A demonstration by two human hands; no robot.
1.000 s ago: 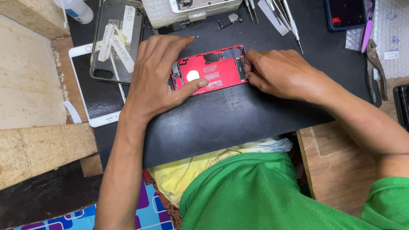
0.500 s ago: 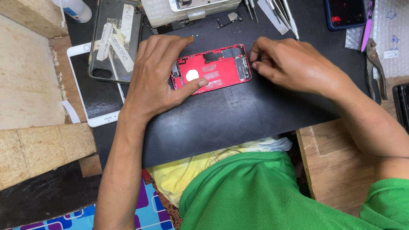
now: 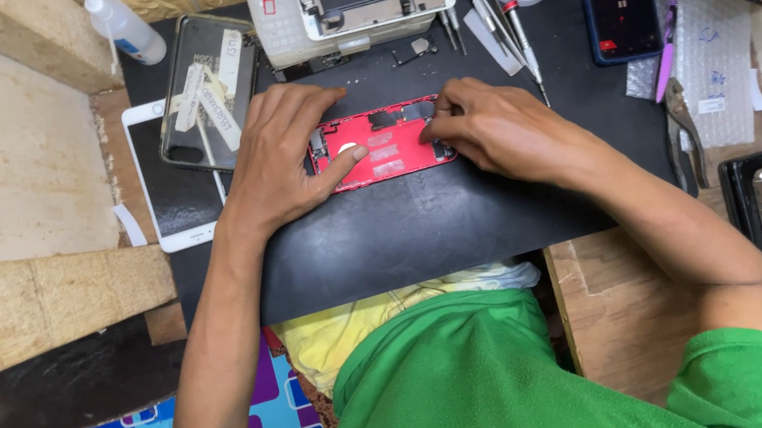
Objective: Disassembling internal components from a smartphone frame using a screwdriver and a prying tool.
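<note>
left hand [image 3: 287, 153] spread flat, right hand [image 3: 493, 124] fingers curled

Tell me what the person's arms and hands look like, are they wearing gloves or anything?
No gloves. Both the left hand and the right hand are bare, with no rings, watch or bracelets showing. The forearms are bare too. The person wears a bright green short-sleeved shirt; its sleeve ends high on the right upper arm. No cables or markings on either arm.
</note>
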